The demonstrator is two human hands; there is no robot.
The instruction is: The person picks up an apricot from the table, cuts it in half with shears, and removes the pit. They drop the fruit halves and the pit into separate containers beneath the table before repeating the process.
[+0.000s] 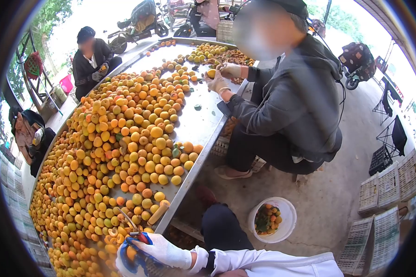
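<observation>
At the bottom of the head view, my right hand wears a white glove and is closed around a red-handled metal tool, whose exact kind I cannot make out. Just below it, my left hand, in a blue and white glove, is partly hidden and cut off by the frame edge. An orange apricot sits in its fingers, close to the tool. Split apricot halves lie beside my hands. A wooden handle rests on the table edge just ahead. A large heap of apricots spreads beyond.
The metal sorting table has a raised rim. To the right, a co-worker in a grey jacket handles an apricot with gloved hands; another person sits opposite. A white bucket with fruit stands on the floor, near plastic crates.
</observation>
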